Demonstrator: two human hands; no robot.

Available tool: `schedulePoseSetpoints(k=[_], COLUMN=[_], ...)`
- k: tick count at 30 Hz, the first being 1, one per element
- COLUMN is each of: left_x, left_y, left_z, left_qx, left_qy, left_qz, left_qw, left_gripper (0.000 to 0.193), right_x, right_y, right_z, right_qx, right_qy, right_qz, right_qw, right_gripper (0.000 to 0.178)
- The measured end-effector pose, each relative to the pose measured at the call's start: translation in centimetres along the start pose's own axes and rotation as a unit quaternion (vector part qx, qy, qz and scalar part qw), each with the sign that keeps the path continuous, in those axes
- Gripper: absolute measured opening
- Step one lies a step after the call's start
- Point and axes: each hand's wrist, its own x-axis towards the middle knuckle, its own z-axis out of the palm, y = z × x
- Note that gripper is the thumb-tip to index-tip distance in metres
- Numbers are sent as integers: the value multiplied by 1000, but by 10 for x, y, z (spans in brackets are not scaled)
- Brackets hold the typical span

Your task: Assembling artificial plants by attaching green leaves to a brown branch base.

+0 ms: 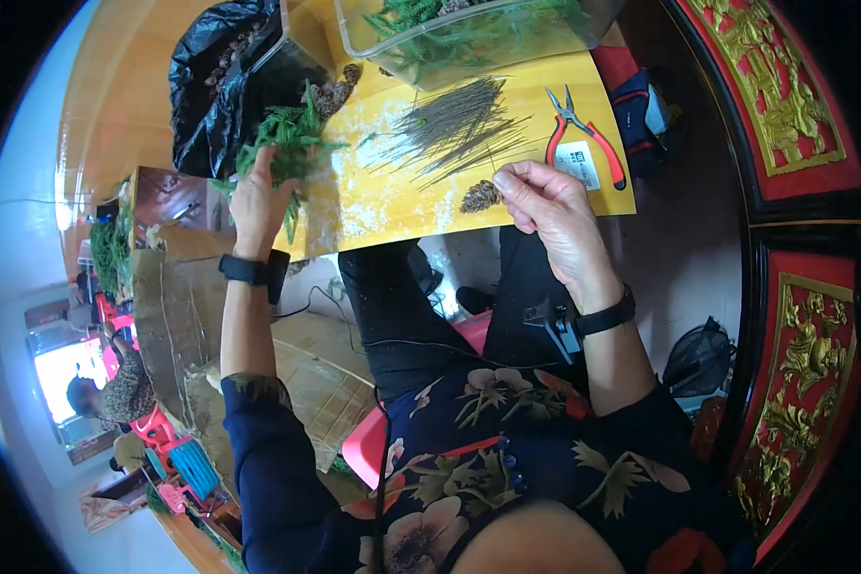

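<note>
Right hand (pixel 551 203): pinching scaly, tapered brown pinecone (pixel 479 198) | left hand (pixel 257 206): at feathery green sprigs (pixel 292 131), grip unclear

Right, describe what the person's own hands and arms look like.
The left hand and right hand are ungloved. A black left wristband and black right wristband each have a boxy dark device alongside. The dark navy left sleeve and right sleeve end around the elbows; a leaf print shows at the left cuff.
</note>
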Motion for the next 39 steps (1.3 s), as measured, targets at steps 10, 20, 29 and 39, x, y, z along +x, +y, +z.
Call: schedulePoseSetpoints(k=[10, 20, 29, 39], left_x=[-27, -115, -184, -221], left_y=[-15, 63, 85, 123], left_z=[-22, -33, -36, -68], left_qx=[-523, -784, -790, -688], left_qy=[38, 70, 85, 187], left_qz=[-149, -174, -158, -53], left_qw=[838, 591, 586, 699], left_gripper=[19, 23, 19, 17], right_x=[-1, 6, -57, -151], right_y=[2, 21, 22, 19], right_z=[0, 1, 37, 28], right_qx=[-5, -50, -8, -69], right_qy=[-8, -50, -102, -83], right_qz=[2, -18, -61, -149], right_qw=[1000, 997, 993, 983], right_gripper=[15, 15, 13, 12])
